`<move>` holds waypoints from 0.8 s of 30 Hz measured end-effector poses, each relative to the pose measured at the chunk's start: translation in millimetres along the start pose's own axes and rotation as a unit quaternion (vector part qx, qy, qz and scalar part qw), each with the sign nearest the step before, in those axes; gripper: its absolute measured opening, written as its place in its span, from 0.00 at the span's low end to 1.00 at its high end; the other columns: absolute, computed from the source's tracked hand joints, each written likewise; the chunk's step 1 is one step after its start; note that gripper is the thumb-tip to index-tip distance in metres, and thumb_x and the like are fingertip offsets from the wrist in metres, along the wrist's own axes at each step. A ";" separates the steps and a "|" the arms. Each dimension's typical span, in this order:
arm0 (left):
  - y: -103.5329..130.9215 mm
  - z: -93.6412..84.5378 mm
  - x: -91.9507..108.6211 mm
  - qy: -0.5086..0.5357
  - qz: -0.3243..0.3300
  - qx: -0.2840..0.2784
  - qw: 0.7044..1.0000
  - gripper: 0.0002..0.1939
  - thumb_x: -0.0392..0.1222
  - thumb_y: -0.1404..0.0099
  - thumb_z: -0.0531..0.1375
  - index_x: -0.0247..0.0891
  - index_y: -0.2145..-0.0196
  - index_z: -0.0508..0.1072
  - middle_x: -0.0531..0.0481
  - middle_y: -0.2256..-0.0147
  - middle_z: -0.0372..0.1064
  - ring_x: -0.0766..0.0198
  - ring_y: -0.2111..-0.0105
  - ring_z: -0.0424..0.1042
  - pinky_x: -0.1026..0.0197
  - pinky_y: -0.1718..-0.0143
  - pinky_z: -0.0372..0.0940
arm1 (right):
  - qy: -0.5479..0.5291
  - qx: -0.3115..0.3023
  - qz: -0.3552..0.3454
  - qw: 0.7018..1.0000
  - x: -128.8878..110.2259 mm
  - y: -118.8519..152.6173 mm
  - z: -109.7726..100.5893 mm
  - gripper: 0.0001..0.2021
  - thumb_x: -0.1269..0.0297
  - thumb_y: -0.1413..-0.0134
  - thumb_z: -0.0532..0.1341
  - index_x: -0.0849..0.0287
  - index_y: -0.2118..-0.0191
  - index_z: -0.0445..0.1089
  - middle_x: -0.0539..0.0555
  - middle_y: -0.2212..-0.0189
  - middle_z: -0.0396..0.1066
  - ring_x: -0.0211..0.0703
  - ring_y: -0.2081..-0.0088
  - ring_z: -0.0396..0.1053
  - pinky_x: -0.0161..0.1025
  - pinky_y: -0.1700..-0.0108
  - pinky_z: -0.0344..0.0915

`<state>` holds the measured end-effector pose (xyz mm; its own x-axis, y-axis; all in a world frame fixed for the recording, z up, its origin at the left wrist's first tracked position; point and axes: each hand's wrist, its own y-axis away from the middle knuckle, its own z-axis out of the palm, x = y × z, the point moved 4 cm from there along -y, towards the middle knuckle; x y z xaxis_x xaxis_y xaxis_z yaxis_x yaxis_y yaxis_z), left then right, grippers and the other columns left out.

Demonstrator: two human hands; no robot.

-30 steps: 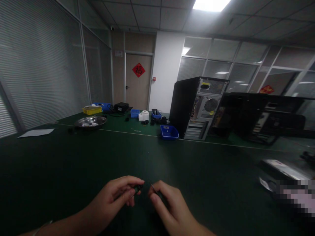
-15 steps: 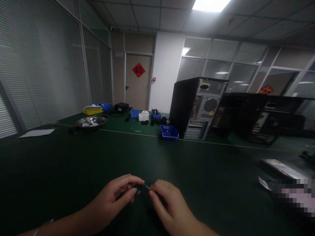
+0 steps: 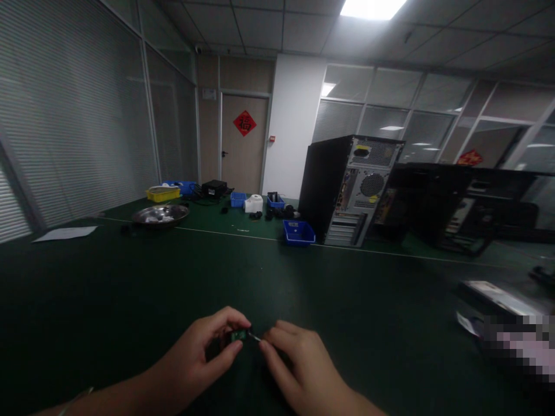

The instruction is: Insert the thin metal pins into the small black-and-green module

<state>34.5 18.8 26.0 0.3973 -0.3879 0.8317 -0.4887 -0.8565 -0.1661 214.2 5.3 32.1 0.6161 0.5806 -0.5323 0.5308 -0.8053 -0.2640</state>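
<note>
Between the thumb and fingers of my left hand (image 3: 212, 346) is a small green circuit board (image 3: 238, 335), partly covered by the fingers. My right hand (image 3: 297, 355) pinches a thin metallic piece (image 3: 255, 337), whose far end meets the right edge of the board. Whether that piece is a tool tip or a part of something else is too small to tell. Both hands are low in the middle, above the dark green table (image 3: 208, 277).
A blue bin (image 3: 299, 241) and a computer tower (image 3: 329, 190) stand beyond my hands. Farther left are a metal bowl (image 3: 160, 222), paper (image 3: 65, 233) and a yellow basket (image 3: 162, 197). A flat device (image 3: 505, 297) lies at the right.
The circuit board has turned in my left fingers and shows more of its green face. The thin metallic piece has shifted slightly left and down with its tip.
</note>
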 end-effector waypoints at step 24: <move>-7.1 -0.7 -6.5 0.175 -0.005 -0.037 0.984 0.09 0.42 0.34 0.62 0.43 0.60 0.83 0.46 0.60 0.76 0.53 0.57 0.75 0.56 0.57 0.67 | 0.052 -0.013 -0.051 0.997 -2.3 2.1 1.8 0.12 0.66 0.33 0.52 0.57 0.68 0.68 0.50 0.73 0.72 0.36 0.72 0.68 0.32 0.71 0.56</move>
<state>34.8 27.6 22.2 0.1168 -0.2268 0.9669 -0.5465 -0.8276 -0.1281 212.9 2.1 31.4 0.6143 0.6703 -0.4164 0.6082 -0.7384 -0.2913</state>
